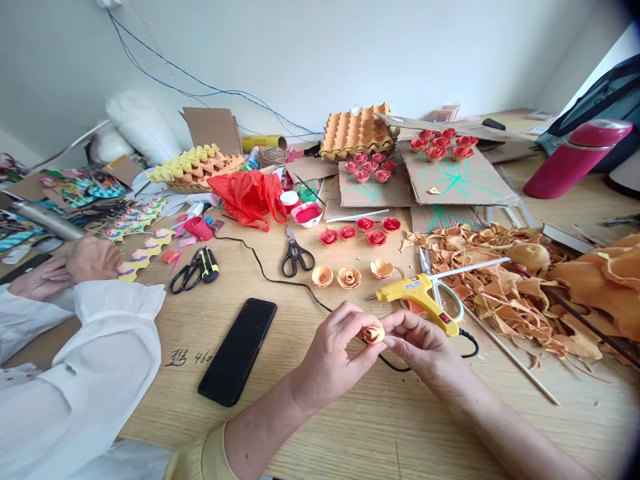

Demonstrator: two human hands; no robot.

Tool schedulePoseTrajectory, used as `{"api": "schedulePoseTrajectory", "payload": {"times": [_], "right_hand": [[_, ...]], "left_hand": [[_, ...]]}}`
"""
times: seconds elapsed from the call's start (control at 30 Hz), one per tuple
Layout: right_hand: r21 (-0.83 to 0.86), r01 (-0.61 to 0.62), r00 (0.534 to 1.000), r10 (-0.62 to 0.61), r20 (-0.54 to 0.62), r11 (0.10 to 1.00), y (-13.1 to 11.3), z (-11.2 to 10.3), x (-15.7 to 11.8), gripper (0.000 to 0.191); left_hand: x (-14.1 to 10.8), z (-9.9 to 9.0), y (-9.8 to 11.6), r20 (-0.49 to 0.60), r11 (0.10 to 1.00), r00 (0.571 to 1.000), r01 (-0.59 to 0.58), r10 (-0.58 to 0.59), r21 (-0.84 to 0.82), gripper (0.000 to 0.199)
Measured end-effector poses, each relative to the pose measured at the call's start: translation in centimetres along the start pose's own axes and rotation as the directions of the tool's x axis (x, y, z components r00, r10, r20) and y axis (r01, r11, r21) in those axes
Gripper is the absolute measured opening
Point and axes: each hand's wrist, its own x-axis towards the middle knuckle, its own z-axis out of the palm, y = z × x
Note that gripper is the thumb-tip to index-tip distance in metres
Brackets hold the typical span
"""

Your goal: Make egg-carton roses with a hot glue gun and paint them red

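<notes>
A small orange rosebud [373, 334] of curled pieces is pinched between the fingers of my left hand [336, 353]. My right hand [420, 343] grips the bud's right side with thumb and forefinger. Just beyond my hands lies a yellow glue gun [417, 292] with a white stick in its back. Unpainted orange flower cups [349, 277] sit past my left hand, and behind them are several red roses [376, 238]. A black phone [237, 351] lies to the left of my left hand.
Black scissors [296, 255] and a yellow-handled cutter [207, 265] lie mid-table. Orange scraps [490, 287] are heaped right, near a pink bottle [575, 160] and a long stick [515, 360]. Another person's hands [85, 263] are at left. Cardboard with roses [455, 177] stands behind.
</notes>
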Motion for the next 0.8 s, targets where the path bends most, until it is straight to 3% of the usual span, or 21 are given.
{"api": "schedulePoseTrajectory", "payload": {"times": [0.3,0.8], "right_hand": [[0.238,-0.125,0.991,0.132,-0.015,0.963,-1.0,0.4,-0.4,0.023],[0.292,-0.206,0.978,0.203,0.041,0.934,-0.7,0.1,-0.3,0.026]], "left_hand": [[-0.2,0.4,-0.5,-0.012,0.999,1.000,-0.011,0.010,-0.043,0.016],[-0.3,0.6,-0.5,-0.003,0.999,1.000,-0.021,0.021,-0.047,0.021]]}}
